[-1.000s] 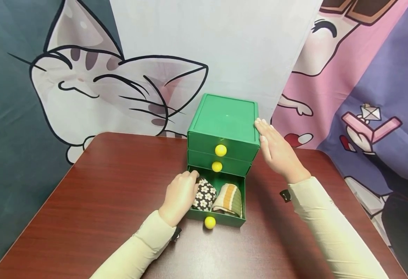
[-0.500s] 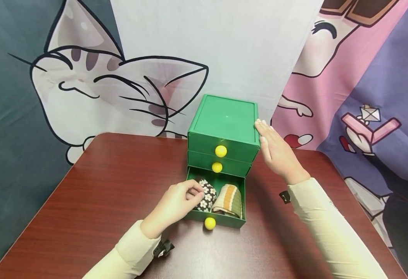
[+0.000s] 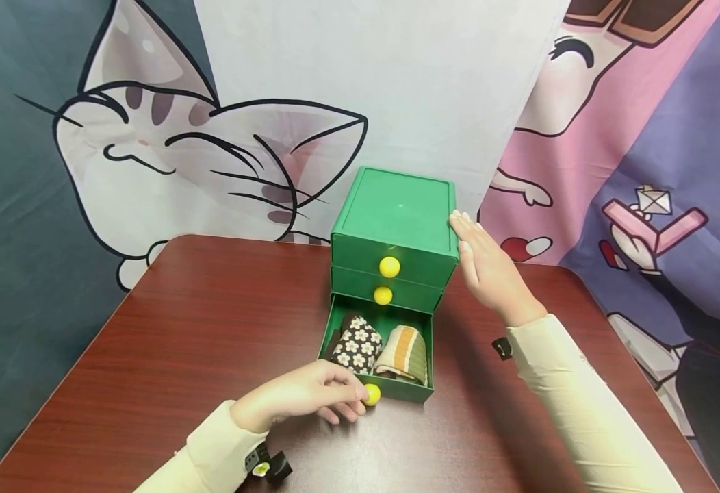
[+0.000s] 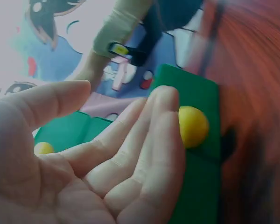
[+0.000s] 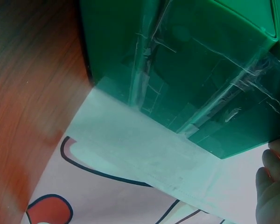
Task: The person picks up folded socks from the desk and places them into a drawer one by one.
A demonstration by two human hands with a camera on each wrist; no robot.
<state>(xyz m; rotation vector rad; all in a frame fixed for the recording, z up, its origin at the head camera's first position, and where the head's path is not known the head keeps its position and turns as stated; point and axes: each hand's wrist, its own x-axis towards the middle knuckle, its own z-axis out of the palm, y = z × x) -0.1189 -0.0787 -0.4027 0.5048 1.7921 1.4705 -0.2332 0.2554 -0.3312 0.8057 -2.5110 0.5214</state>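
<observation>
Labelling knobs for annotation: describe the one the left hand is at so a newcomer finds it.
On the dark red wooden table stands a green plastic three-drawer chest. Its bottom drawer is pulled open; the round yellow knob there, beside the left hand, sits lowest and frontmost of three.

A: What sort of place is this?

B: It looks like a staged corner of a room, set up for recording, more than a lived-in home or an office.

A: What shows that?

B: The whole back is hung with printed cloth: a cartoon cat hanging (image 3: 169,144) on the left, a plain white sheet (image 3: 391,89) in the middle, and a pink and purple cartoon hanging (image 3: 631,150) on the right. No bare wall shows.

A: And the furniture?

B: A dark reddish wood-grain desk (image 3: 169,356) with rounded corners carries only a small green plastic drawer chest (image 3: 397,226) with yellow knobs. Its bottom drawer (image 3: 418,394) holds folded socks, a household touch.
</observation>
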